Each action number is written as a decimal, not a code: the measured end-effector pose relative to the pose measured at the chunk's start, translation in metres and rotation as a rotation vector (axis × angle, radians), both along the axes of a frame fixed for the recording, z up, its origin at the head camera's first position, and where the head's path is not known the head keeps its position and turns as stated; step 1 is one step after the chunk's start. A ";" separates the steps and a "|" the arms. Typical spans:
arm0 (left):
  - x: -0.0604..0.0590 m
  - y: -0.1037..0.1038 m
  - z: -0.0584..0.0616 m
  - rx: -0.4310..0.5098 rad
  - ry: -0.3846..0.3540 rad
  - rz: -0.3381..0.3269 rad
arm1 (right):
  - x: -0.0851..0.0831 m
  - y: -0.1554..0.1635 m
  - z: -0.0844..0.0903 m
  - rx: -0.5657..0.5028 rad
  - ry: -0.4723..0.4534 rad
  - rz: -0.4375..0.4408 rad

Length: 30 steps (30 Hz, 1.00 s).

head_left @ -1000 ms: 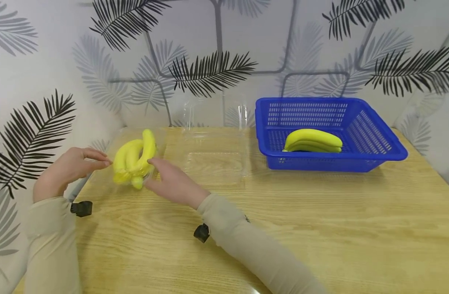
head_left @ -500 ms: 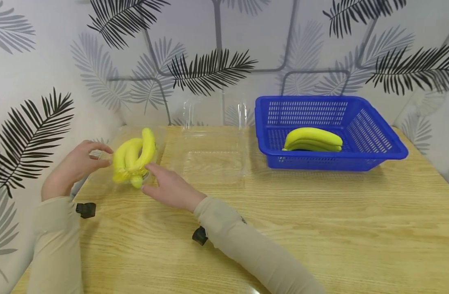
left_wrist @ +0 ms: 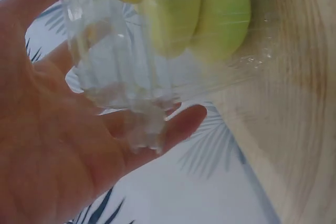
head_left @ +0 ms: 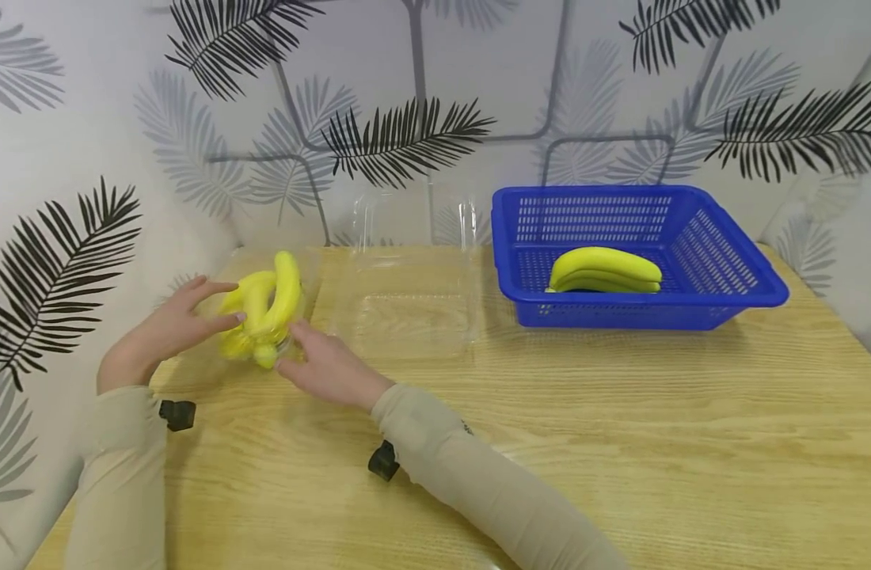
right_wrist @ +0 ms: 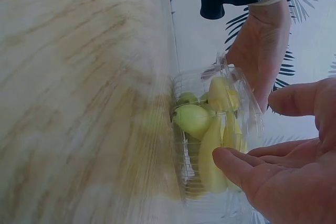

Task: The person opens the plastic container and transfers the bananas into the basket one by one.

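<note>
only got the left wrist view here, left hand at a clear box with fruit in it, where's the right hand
Observer: In the head view, the right hand is at the right side of the clear box.
Operator: any other boxes around
Observer: Yes, an open container sits to the right of that box, its clear lid raised.
Operator: and past that
Observer: Farther right is a blue basket with bananas in it.

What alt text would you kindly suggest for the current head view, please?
A person's left hand and right hand flank a clear plastic clamshell of bananas on a wooden table. To its right are an open clear clamshell and a blue perforated basket holding more bananas, before a leaf-patterned wall.
</note>
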<state>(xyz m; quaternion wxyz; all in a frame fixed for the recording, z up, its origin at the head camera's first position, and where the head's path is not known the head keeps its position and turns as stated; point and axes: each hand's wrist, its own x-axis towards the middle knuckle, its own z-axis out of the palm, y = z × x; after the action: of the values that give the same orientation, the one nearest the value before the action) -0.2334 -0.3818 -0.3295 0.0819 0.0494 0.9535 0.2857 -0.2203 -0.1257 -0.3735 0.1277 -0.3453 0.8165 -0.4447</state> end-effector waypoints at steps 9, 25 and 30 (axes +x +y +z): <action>-0.002 -0.013 -0.016 0.123 -0.089 0.049 | 0.002 -0.001 -0.003 -0.014 -0.009 0.006; 0.003 -0.033 -0.026 0.373 -0.152 0.052 | 0.001 -0.004 -0.009 -0.119 -0.084 0.025; 0.003 -0.029 -0.017 0.385 -0.113 0.059 | 0.000 -0.003 -0.003 -0.177 -0.080 -0.074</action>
<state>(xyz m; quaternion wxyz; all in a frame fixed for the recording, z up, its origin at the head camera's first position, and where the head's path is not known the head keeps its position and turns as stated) -0.2301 -0.4111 -0.3469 0.1160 0.0201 0.8761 0.4676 -0.2201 -0.1290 -0.3768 0.1128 -0.3070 0.7803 -0.5330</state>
